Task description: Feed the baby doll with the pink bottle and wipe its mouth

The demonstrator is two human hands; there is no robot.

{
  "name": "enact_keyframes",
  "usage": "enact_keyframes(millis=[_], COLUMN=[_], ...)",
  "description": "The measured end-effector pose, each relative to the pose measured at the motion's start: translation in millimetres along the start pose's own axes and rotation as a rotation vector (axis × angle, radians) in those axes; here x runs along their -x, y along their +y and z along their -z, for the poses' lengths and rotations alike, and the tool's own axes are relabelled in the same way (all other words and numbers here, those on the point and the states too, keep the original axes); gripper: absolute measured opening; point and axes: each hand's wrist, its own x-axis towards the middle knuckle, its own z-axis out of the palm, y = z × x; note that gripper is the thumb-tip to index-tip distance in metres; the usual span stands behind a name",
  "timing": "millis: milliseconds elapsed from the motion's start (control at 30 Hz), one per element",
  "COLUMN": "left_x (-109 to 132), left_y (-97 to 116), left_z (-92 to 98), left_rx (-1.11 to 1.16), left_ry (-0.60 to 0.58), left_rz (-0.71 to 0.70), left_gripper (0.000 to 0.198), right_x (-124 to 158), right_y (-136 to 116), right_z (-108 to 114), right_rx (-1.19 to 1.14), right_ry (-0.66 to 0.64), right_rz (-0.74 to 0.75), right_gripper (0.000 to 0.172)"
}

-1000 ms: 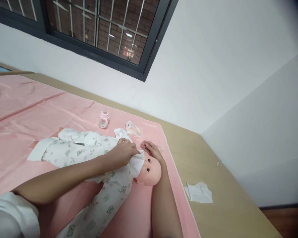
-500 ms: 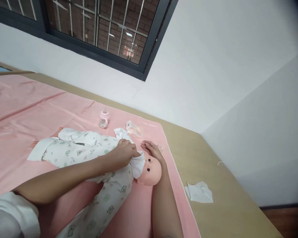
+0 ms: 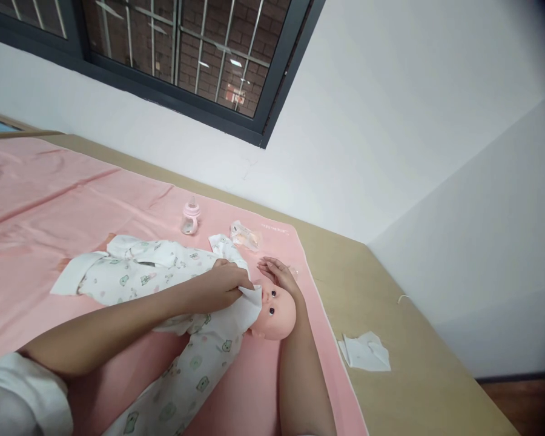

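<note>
A baby doll (image 3: 279, 312) lies on its back, dressed in white clothes with small green animal prints. Its head points right. My left hand (image 3: 227, 286) reaches across the chest, fingers closed on a white wipe (image 3: 249, 307) that spreads over the doll's chin and neck. Beyond the head, my right hand (image 3: 276, 270) rests with its fingers stretched out and nothing in them. The right wrist and forearm run along the crown of the doll's head.
A pink baby bottle (image 3: 190, 218) stands on the pink sheet (image 3: 63, 188) behind the doll. Near it lies a clear plastic packet (image 3: 245, 235). A crumpled white tissue (image 3: 366, 352) is on the wooden surface (image 3: 418, 369) at right. Wall and barred window (image 3: 186, 54) rise behind.
My left hand has shifted slightly down with the wipe, whose edge has moved at the doll's chin. My right hand and the doll stay in place.
</note>
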Motion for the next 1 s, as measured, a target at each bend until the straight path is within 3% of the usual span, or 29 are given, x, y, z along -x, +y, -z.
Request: enact_keyframes(millis=[200,667,1000], left_x=[-2.7,-5.0,-6.9], left_y=[-5.3,-6.7,-10.5], left_z=[-14.4,-14.7,-13.9], left_rx=[-0.121,-0.249,-0.279], left_ry=[0.011,0.08,0.082], left_rz=[0.008,0.057,0.084], left_gripper=[0.025,0.032,0.024], right_x=[-3.7,2.6,1.3], right_y=[2.2,-0.8,-3.5], right_z=[2.2,-1.4,-1.9], right_rx=[-0.001,0.015,0.023], right_ry=[-0.003,-0.002,0.006], right_rz=[0.001,0.012,-0.013], right_gripper=[0.031,0.03,0.03])
